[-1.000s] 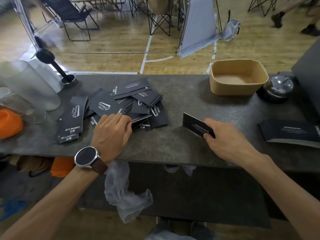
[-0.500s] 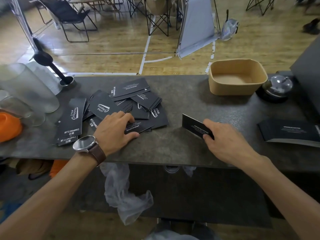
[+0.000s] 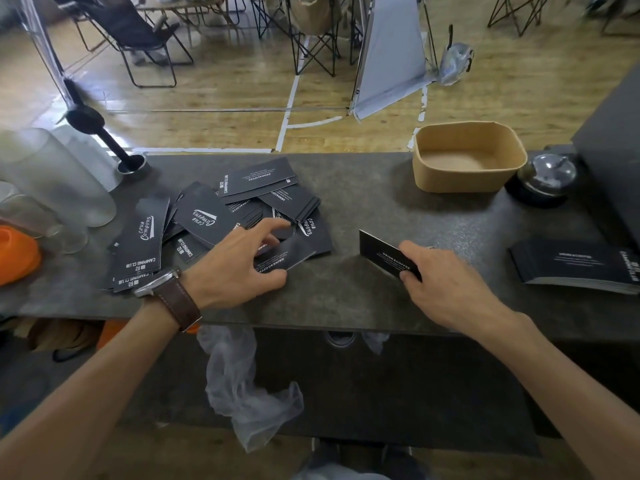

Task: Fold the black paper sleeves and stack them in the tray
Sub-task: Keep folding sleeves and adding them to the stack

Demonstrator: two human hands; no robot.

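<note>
Dragged clear of the pile (image 3: 242,209), one sleeve (image 3: 287,258) (DRINK&COFFEE) under left hand (image 3: 239,268) grip; right hand (image 3: 446,282) pinches another sleeve (image 3: 379,252)

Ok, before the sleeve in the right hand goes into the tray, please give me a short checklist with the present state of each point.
1. Right hand grips the folded sleeve: ok.
2. Tray has free room: ok.
3. Counter between sleeve and tray unobstructed: ok.
4. Fold crease is flat: cannot tell.
5. Left hand has the next sleeve pulled free of the pile: not ok, partly under it.
</note>
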